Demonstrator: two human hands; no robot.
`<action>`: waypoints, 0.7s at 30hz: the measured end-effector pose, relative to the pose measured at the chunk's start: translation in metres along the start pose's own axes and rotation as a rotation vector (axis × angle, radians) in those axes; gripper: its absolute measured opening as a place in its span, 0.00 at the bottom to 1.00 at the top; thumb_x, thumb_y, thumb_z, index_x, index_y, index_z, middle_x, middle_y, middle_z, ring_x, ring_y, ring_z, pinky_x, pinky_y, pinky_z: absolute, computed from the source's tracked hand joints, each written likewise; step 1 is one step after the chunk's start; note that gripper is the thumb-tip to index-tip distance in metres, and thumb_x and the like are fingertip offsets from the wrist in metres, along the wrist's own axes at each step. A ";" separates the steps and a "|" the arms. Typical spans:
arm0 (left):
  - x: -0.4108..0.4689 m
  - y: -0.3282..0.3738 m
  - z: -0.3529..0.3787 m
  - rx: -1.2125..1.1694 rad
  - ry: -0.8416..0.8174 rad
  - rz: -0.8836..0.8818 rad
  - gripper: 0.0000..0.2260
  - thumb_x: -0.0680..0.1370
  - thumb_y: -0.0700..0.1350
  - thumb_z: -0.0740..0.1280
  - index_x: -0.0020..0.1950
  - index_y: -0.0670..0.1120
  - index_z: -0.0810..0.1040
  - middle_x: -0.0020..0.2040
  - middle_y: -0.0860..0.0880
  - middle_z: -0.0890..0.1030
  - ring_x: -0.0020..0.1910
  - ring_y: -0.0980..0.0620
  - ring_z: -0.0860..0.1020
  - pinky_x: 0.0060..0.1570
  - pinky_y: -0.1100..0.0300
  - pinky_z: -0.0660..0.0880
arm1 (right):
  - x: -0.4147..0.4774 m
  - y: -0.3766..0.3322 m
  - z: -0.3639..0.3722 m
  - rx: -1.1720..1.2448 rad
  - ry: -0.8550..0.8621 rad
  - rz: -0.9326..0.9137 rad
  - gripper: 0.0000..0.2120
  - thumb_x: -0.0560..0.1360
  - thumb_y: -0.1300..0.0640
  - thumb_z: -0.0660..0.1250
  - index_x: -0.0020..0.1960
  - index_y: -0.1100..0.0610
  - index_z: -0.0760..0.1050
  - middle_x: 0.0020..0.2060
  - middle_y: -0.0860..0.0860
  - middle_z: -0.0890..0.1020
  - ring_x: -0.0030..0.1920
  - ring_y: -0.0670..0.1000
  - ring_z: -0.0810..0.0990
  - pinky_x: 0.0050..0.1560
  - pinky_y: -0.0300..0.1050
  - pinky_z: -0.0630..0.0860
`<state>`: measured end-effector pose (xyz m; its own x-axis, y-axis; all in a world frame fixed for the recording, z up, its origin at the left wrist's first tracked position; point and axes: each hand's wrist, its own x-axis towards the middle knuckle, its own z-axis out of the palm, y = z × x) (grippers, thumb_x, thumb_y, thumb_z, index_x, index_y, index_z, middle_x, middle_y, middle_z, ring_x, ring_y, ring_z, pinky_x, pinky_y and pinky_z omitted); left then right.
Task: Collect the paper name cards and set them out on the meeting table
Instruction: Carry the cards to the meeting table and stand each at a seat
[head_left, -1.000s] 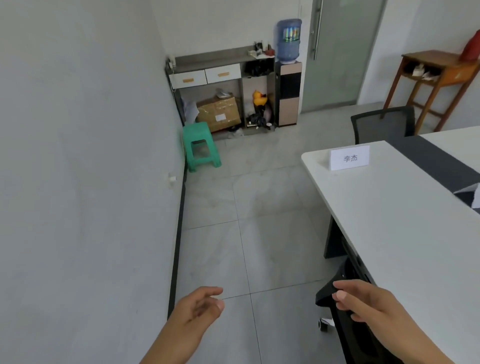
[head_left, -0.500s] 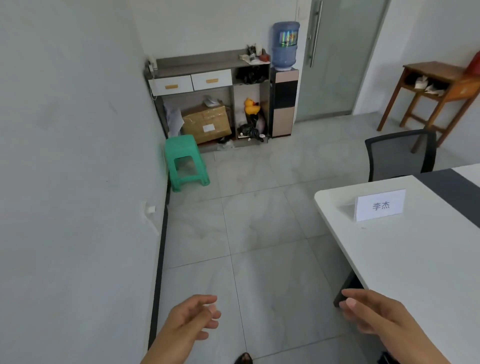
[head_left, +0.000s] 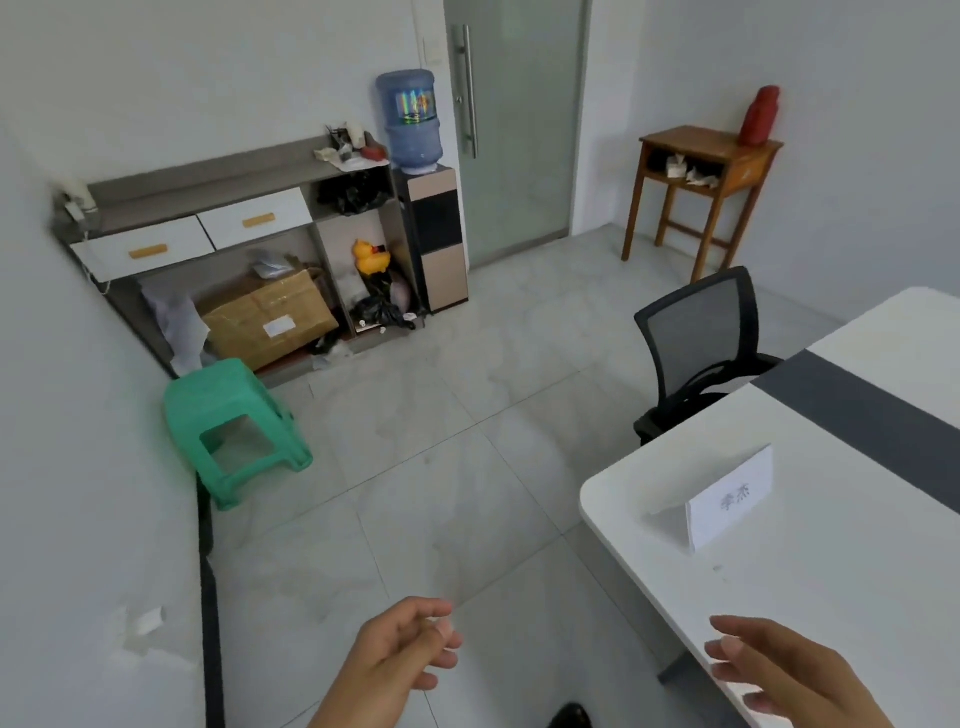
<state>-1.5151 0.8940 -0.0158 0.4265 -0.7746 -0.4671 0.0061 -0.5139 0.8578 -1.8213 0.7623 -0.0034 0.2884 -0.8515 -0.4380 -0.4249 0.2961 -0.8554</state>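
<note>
One folded white paper name card with dark printed characters stands upright near the corner of the white meeting table. A dark grey strip runs across the table behind it. My left hand hangs over the floor at the bottom centre, fingers loosely curled and holding nothing. My right hand is over the table's near edge at the bottom right, fingers apart and empty. Both hands are well short of the card.
A black mesh office chair is tucked at the table's far side. A green plastic stool stands by the left wall. Behind are a low cabinet, a cardboard box, a water dispenser, a glass door and a wooden side table.
The view has moved forward along the table and turned right, so the name card now sits closer and lower right. Both hands stay empty, low in view.
</note>
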 end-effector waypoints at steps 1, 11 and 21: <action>0.020 0.012 0.001 0.013 -0.021 -0.003 0.08 0.76 0.45 0.67 0.53 0.46 0.81 0.43 0.48 0.87 0.42 0.52 0.85 0.43 0.58 0.79 | 0.015 -0.008 -0.001 0.030 0.032 0.006 0.30 0.51 0.36 0.80 0.45 0.53 0.83 0.39 0.52 0.88 0.42 0.54 0.85 0.44 0.49 0.78; 0.187 0.120 -0.001 0.127 -0.126 0.059 0.06 0.78 0.42 0.66 0.52 0.47 0.81 0.44 0.48 0.87 0.44 0.50 0.84 0.47 0.54 0.79 | 0.150 -0.054 -0.012 0.102 0.218 0.075 0.07 0.71 0.50 0.71 0.47 0.52 0.82 0.40 0.52 0.87 0.40 0.46 0.85 0.47 0.52 0.79; 0.336 0.175 0.023 0.287 -0.440 0.031 0.08 0.79 0.42 0.64 0.54 0.48 0.81 0.45 0.48 0.86 0.46 0.50 0.84 0.49 0.54 0.80 | 0.218 -0.041 -0.003 0.144 0.539 0.227 0.05 0.76 0.58 0.68 0.48 0.52 0.82 0.39 0.44 0.87 0.41 0.44 0.84 0.44 0.47 0.77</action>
<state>-1.3916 0.5353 -0.0280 0.0024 -0.8410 -0.5410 -0.2753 -0.5206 0.8082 -1.7433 0.5632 -0.0629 -0.2880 -0.8482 -0.4445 -0.2935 0.5200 -0.8022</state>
